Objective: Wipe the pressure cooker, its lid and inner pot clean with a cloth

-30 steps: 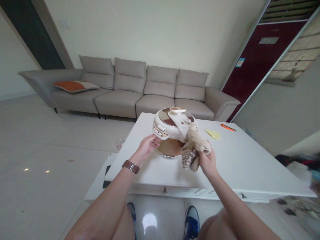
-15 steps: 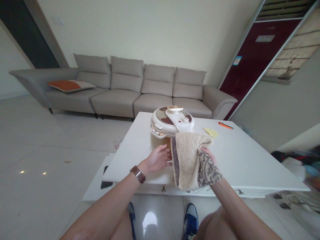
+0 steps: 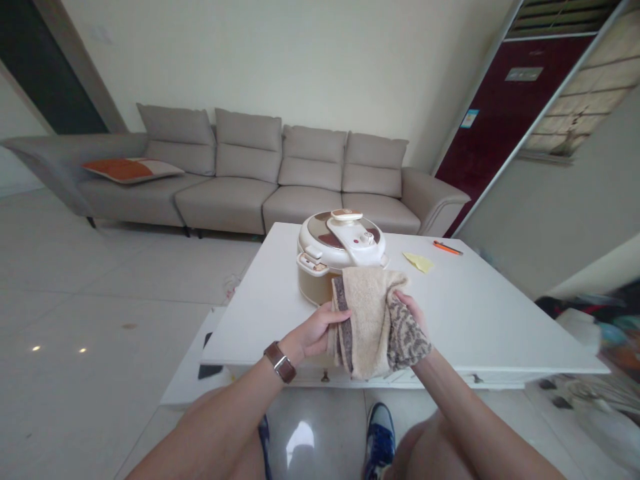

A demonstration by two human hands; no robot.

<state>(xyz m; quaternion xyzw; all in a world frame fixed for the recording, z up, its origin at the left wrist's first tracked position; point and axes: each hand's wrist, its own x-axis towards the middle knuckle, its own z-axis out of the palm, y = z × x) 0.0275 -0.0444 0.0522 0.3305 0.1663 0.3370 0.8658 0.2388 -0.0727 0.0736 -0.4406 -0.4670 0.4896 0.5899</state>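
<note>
A beige towel (image 3: 367, 320) with a grey-brown patterned border hangs folded between my hands, over the table's front edge. My left hand (image 3: 320, 328) pinches the towel's left side, thumb on the front and fingers behind it. On the other side, my right hand (image 3: 414, 312) grips the towel's bunched right part, which hides some of the fingers. Just behind the towel stands a white electric pressure cooker (image 3: 340, 243), its lid on and its front partly covered from view by the towel.
The white table (image 3: 480, 313) carries a yellow paper or cloth piece (image 3: 419, 262) and an orange-and-black pen-like object (image 3: 447, 248) right of the cooker. Beyond it is a grey sofa (image 3: 300, 197) with an orange-and-white cushion (image 3: 133, 170). Drawers with knobs line the table's front.
My left hand has closed on the towel's left edge, where before it was open beside it. The towel has shifted slightly left in the picture, with my right hand still holding it.
</note>
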